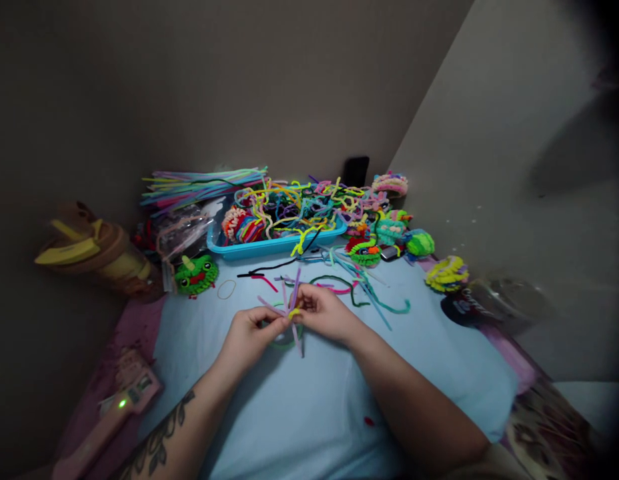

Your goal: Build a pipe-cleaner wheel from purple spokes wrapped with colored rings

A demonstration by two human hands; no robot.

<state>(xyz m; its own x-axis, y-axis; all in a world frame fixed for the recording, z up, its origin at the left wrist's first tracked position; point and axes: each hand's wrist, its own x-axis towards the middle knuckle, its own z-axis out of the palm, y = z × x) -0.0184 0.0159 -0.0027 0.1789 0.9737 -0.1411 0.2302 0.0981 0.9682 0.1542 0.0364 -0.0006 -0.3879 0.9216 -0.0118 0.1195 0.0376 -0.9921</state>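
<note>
Both left hand [259, 328] and right hand [322, 311] pinch the purple fuzzy sticks [295, 289], by a yellow bit [294, 312], over the blue cloth [289, 413]. They look light, soft and bendy, best held where they cross.

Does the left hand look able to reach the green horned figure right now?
Probably yes: only a thin loop lies flat between the left hand and the green horned figure, though that hand is pinching purple pipe cleaners.
</note>
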